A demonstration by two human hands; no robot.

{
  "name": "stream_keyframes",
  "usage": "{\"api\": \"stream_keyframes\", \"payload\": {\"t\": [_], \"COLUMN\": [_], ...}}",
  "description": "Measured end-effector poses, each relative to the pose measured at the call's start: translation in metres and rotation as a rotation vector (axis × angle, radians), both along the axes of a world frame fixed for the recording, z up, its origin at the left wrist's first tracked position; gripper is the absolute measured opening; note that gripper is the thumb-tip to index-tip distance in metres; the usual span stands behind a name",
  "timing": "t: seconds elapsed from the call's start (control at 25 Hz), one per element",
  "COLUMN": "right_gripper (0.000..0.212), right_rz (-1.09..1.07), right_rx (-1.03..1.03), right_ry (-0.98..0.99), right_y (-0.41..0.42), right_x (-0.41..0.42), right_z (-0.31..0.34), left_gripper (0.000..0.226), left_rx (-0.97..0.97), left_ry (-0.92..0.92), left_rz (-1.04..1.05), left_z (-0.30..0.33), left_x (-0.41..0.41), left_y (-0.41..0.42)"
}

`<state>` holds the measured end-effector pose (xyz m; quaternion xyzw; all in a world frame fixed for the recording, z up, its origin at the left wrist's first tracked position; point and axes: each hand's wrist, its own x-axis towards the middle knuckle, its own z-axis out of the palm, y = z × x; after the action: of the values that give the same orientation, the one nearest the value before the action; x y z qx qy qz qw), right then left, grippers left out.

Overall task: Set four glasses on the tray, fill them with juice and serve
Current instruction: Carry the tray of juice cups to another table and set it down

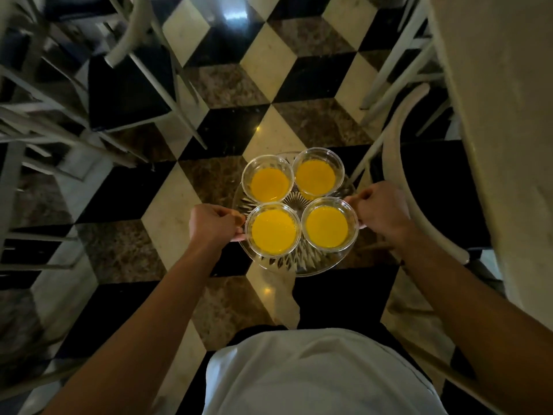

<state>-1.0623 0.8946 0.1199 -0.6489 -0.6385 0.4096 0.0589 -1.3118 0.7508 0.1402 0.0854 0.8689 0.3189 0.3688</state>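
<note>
A round clear cut-glass tray [302, 265] is held level above the floor in front of me. On it stand several clear glasses of orange juice: far left [269, 182], far right [316, 174], near left [273, 231] and near right [327, 226]. My left hand [214, 221] grips the tray's left rim, fingers curled round it. My right hand [380, 210] grips the right rim the same way. The glasses stand upright, close together, nearly touching.
Below is a checkered marble floor [269, 94]. A white-framed chair with a dark seat [128, 85] stands to the left, with more chair frames beyond it. Another white chair back [404, 181] and a light table edge [502, 130] are on the right.
</note>
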Motion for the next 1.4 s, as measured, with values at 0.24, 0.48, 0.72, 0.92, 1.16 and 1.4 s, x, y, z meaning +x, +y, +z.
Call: {"api": "stream_keyframes", "payload": {"t": [0.24, 0.48, 0.72, 0.92, 1.16, 1.4], "right_gripper": [0.019, 0.015, 0.018, 0.016, 0.014, 0.021], "right_rz": [-0.015, 0.002, -0.021, -0.089, -0.154, -0.175], "right_rx": [0.009, -0.005, 0.043, 0.017, 0.023, 0.032], "right_ry": [0.061, 0.06, -0.007, -0.016, -0.019, -0.05], "right_y": [0.093, 0.177, 0.248, 0.305, 0.373, 0.438], "right_x": [-0.024, -0.045, -0.069, -0.101, -0.144, -0.181], "right_z": [0.021, 0.02, 0.002, 0.002, -0.002, -0.007], "left_gripper": [0.017, 0.025, 0.028, 0.027, 0.023, 0.027], "left_rx": [0.01, 0.023, -0.001, 0.005, -0.004, -0.013], "left_ry": [0.019, -0.023, -0.037, -0.033, -0.048, -0.08], "left_rz": [0.036, -0.007, -0.081, -0.14, -0.191, -0.165], "left_z": [0.01, 0.01, -0.003, -0.005, -0.005, -0.011], "left_x": [-0.022, -0.05, -0.085, -0.122, -0.175, -0.213], "left_y": [0.094, 0.183, 0.266, 0.334, 0.417, 0.487]}}
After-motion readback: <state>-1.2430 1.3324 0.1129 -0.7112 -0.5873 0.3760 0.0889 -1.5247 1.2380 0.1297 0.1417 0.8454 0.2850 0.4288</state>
